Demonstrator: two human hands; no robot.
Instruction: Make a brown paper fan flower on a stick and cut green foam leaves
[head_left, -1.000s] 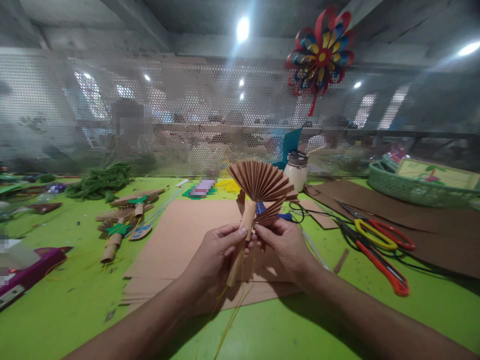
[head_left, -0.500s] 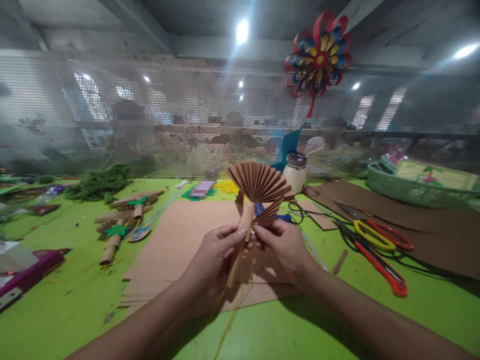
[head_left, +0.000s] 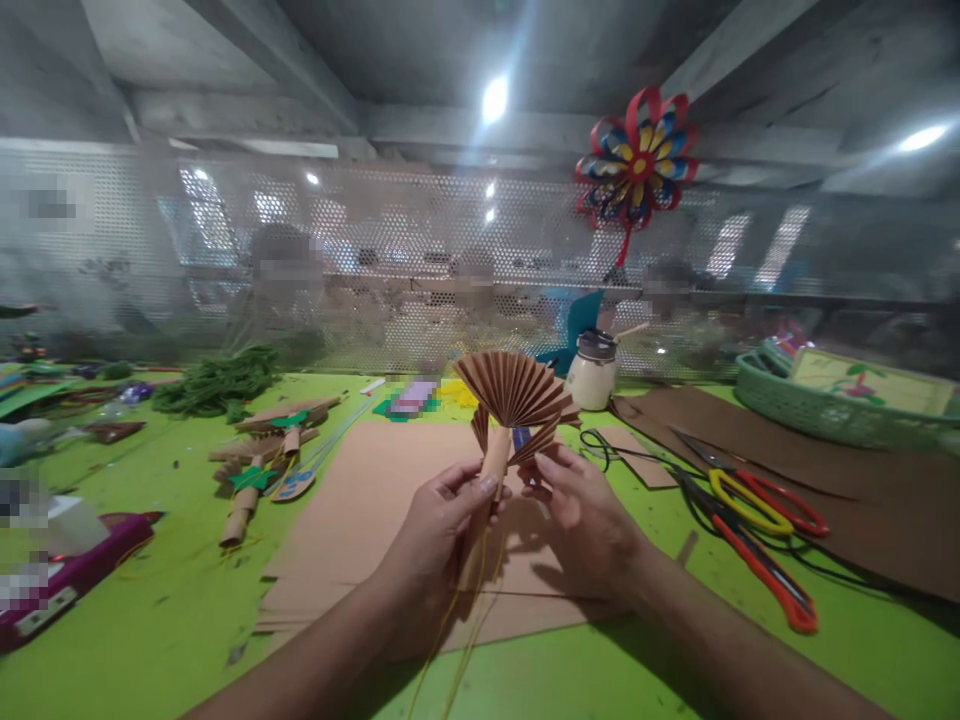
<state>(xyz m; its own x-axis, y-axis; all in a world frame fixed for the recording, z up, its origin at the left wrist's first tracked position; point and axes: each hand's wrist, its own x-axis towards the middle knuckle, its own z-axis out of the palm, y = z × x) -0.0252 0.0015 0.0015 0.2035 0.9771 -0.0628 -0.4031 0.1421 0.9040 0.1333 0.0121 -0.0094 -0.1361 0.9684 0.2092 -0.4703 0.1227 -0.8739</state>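
My left hand [head_left: 448, 515] is closed around a rolled brown-paper tube [head_left: 495, 462], held upright above the paper sheets. A large pleated paper fan [head_left: 516, 388] spreads from the tube's top. A smaller pleated wing [head_left: 534, 443] sticks out on either side, and yellow strings [head_left: 469, 645] trail below. My right hand [head_left: 589, 510] is at the right-hand wing, fingers bent and their tips at its lower edge. Its thumb and palm side are partly hidden. Behind the wing shows a bit of a blue tool [head_left: 520, 437], mostly covered.
Flat brown sheets [head_left: 375, 480] lie beneath my hands. On the right are scissors [head_left: 750, 495], a red cutter [head_left: 769, 575], dark brown paper [head_left: 885, 500] and a green basket [head_left: 817, 408]. A jar [head_left: 592, 372] stands behind. Finished paper figures [head_left: 244, 495] and a purple power strip [head_left: 97, 565] lie left.
My right hand has shifted from the tube's lower part to the right and up along the side wing. My left hand keeps its hold. The whole view has tilted upward slightly.
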